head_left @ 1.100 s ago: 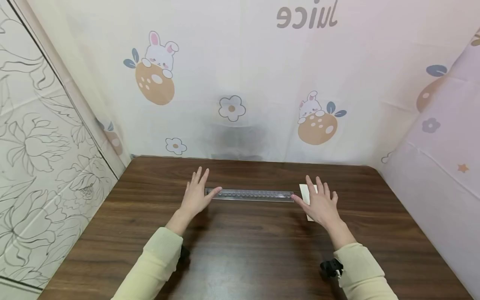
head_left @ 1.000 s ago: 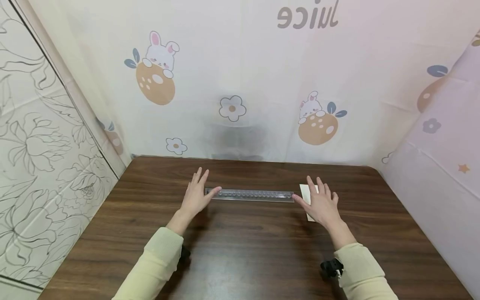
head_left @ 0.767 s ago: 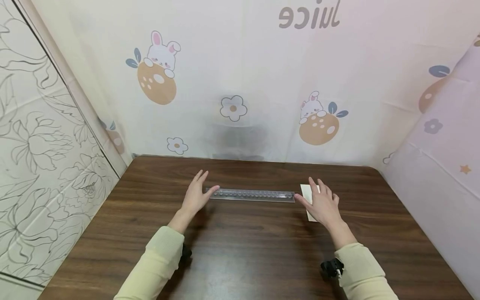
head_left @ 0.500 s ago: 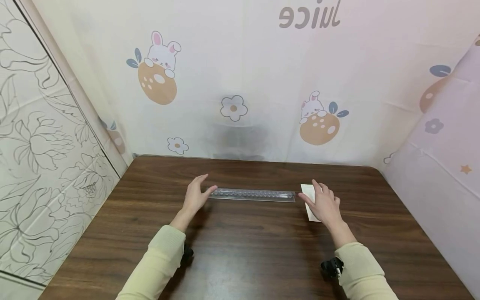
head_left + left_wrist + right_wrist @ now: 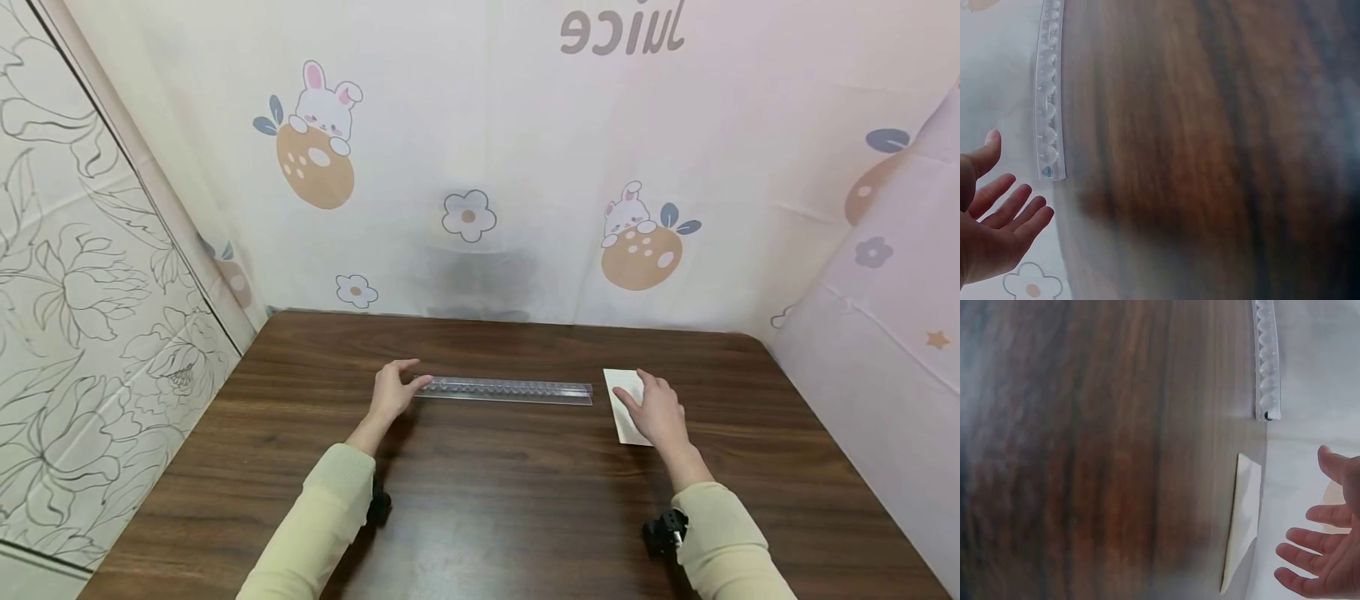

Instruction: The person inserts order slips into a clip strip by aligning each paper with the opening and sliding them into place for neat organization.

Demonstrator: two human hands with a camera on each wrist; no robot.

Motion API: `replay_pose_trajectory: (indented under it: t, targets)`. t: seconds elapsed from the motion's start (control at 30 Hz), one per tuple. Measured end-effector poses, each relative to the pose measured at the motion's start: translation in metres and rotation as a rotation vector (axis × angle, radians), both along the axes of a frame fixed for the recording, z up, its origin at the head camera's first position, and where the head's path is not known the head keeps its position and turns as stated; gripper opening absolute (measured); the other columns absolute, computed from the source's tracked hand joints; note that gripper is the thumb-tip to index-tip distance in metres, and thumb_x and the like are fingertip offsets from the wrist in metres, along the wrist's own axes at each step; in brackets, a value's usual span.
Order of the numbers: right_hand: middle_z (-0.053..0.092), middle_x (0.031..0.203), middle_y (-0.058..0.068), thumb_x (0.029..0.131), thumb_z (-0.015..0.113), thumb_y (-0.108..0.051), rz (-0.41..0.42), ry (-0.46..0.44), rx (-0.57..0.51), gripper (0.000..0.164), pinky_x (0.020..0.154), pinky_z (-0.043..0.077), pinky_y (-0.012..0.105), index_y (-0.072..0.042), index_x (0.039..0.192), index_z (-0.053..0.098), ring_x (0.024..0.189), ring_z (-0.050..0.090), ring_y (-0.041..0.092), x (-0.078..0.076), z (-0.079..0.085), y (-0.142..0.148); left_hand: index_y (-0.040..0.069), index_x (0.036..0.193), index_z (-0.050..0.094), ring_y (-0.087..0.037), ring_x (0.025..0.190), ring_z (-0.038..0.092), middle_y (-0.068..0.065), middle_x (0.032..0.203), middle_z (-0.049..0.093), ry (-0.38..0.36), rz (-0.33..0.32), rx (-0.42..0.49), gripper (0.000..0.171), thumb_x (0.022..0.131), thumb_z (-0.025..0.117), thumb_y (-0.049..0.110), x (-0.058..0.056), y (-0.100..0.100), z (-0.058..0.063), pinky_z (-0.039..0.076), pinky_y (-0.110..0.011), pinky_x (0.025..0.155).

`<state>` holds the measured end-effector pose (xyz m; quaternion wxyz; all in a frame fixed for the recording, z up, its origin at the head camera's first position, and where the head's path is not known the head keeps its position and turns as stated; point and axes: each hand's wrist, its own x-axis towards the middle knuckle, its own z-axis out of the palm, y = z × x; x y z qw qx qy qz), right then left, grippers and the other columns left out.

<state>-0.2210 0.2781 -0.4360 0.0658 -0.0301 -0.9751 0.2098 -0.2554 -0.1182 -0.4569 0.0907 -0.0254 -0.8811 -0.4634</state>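
Note:
A long clear plastic strip [image 5: 510,391] with a row of rounded hollows lies across the back part of the brown table. My left hand [image 5: 388,393] hovers at its left end, thumb overlapping that end in the head view. The left wrist view has the left hand [image 5: 1007,225] with loosely bent fingers, apart from the strip [image 5: 1050,94] and holding nothing. To the right lies a flat white card [image 5: 624,408], partly hidden under my right hand [image 5: 660,414]. Nothing is in the right hand [image 5: 1329,544], whose fingers are spread and slightly bent in the right wrist view.
The wood-grain table [image 5: 480,500] runs back to a printed curtain [image 5: 480,125] with rabbits and flowers. A flower-patterned panel [image 5: 82,292] stands along the left side. Black wrist devices [image 5: 663,533] sit at the sleeve cuffs.
Fingers of both hands have bent inward from a spread pose. The right hand has shifted right, off the strip's right end and over the card. The strip and card stay put.

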Motion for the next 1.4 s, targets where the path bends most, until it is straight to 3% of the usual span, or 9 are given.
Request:
replay_pose_trajectory:
  t: [0.17, 0.47, 0.87, 1.23, 1.4]
  targets:
    - [0.036, 0.121, 0.038, 0.089, 0.051, -0.034, -0.008, 0.000, -0.023, 0.063, 0.085, 0.031, 0.060, 0.015, 0.126, 0.035, 0.110, 0.034, 0.051, -0.003, -0.004, 0.007, -0.002, 0.112, 0.060, -0.031, 0.105, 0.052, -0.020, 0.110, 0.058, -0.064, 0.014, 0.051, 0.040, 0.078, 0.069, 0.017, -0.005, -0.003, -0.004, 0.043, -0.043, 0.084]
    - [0.047, 0.109, 0.037, 0.087, 0.055, -0.027, -0.056, -0.011, -0.088, 0.057, 0.086, 0.034, 0.053, 0.019, 0.118, 0.041, 0.102, 0.043, 0.048, -0.005, -0.009, 0.019, -0.003, 0.103, 0.065, -0.028, 0.090, 0.059, -0.019, 0.098, 0.064, -0.103, 0.032, 0.082, 0.035, 0.075, 0.072, 0.017, -0.010, -0.004, -0.009, 0.049, -0.035, 0.068]
    - [0.052, 0.097, 0.029, 0.083, 0.061, -0.028, -0.173, -0.073, -0.166, 0.053, 0.076, 0.038, 0.047, 0.017, 0.108, 0.049, 0.089, 0.047, 0.039, -0.007, -0.012, 0.022, 0.000, 0.091, 0.069, -0.028, 0.090, 0.058, -0.015, 0.094, 0.066, -0.129, 0.073, 0.075, 0.028, 0.069, 0.076, 0.016, -0.013, 0.000, -0.011, 0.046, -0.037, 0.075]
    - [0.054, 0.101, 0.030, 0.076, 0.068, -0.030, -0.293, -0.114, -0.213, 0.052, 0.075, 0.040, 0.047, 0.014, 0.100, 0.055, 0.092, 0.047, 0.042, -0.010, -0.013, 0.020, 0.001, 0.085, 0.071, -0.028, 0.093, 0.056, -0.013, 0.088, 0.067, -0.140, 0.106, 0.083, 0.024, 0.068, 0.077, 0.017, -0.015, 0.001, -0.012, 0.045, -0.038, 0.079]
    - [0.054, 0.100, 0.030, 0.074, 0.071, -0.032, -0.305, -0.135, -0.224, 0.053, 0.076, 0.039, 0.048, 0.014, 0.098, 0.055, 0.092, 0.047, 0.042, -0.011, -0.015, 0.022, 0.002, 0.084, 0.071, -0.029, 0.094, 0.055, -0.012, 0.088, 0.067, -0.149, 0.109, 0.097, 0.023, 0.068, 0.078, 0.016, -0.015, -0.001, -0.011, 0.044, -0.039, 0.081]
